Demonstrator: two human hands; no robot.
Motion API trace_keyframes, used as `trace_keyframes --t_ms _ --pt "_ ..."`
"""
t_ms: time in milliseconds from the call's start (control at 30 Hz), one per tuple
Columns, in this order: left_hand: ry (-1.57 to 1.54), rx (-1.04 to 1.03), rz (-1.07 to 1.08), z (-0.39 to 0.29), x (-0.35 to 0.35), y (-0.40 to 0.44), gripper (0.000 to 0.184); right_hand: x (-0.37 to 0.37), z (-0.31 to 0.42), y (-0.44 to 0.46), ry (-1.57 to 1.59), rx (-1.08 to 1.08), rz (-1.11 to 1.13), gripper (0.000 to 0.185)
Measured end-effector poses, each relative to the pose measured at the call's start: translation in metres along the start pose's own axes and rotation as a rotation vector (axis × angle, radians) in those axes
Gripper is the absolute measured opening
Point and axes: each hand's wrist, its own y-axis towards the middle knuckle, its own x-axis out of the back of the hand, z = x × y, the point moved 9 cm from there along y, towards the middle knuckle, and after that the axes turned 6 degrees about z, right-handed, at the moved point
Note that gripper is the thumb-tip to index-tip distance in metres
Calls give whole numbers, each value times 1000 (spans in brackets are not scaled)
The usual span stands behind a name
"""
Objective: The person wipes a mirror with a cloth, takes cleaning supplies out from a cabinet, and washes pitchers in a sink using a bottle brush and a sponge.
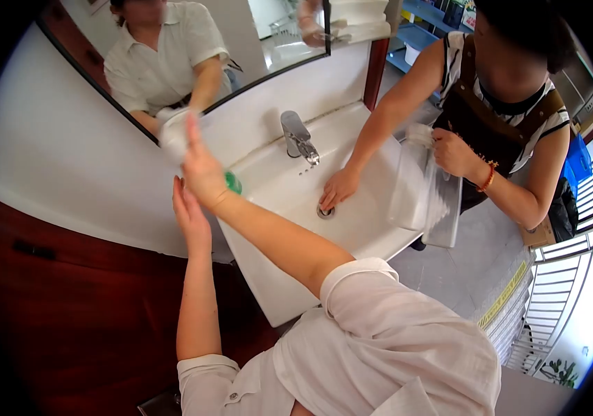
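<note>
Touching a blurred, roundish white object (pixel 172 138), the right grip (pixel 205 173) blurs, its closure impossible to tell; the left grip (pixel 193 213) spreads open.

Washbasin (pixel 282 184) corner beside a staircase (pixel 501 323), apparently in shared premises.
The white basin has a chrome mixer tap (pixel 298 139) and a black-framed wall mirror (pixel 246 45) above; beyond are blue shelves (pixel 421 10), grey flooring (pixel 449 277), a white railing (pixel 553 299) and a yellow-and-black warning strip (pixel 504 295).
</note>
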Motion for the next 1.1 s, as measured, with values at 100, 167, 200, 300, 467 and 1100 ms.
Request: trace_keyframes --t_ms 100,167,200,300,467,1100 --pt "-71 29 -14 22 15 -22 43 -6 37 -14 -105 231 65 51" --pt "18 24 8 36 17 -34 40 4 49 -16 -42 250 177 42" --pt "101 6 18 39 17 -41 38 11 45 -25 -42 235 182 42" --pt "47 119 187 50 -9 -66 35 42 25 -60 109 -46 241 43" --pt "-251 364 362 109 -56 -120 25 130 26 -157 204 -401 443 45" --pt "560 163 731 69 -260 -81 110 335 -68 -235 -149 -935 239 27"
